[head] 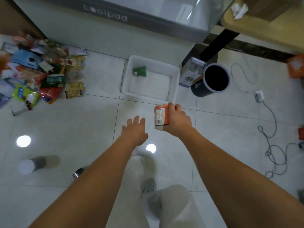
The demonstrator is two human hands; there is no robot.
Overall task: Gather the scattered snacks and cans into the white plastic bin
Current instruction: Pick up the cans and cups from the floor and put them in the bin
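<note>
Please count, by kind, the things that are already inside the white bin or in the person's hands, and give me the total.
green packet in the white bin: 1
orange can held in the right hand: 1
things in the left hand: 0
Total: 2

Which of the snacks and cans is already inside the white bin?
Only the green packet, lying in the far left corner of the white bin. The orange tub is in the right hand, short of the bin; the snack pile lies on the floor.
</note>
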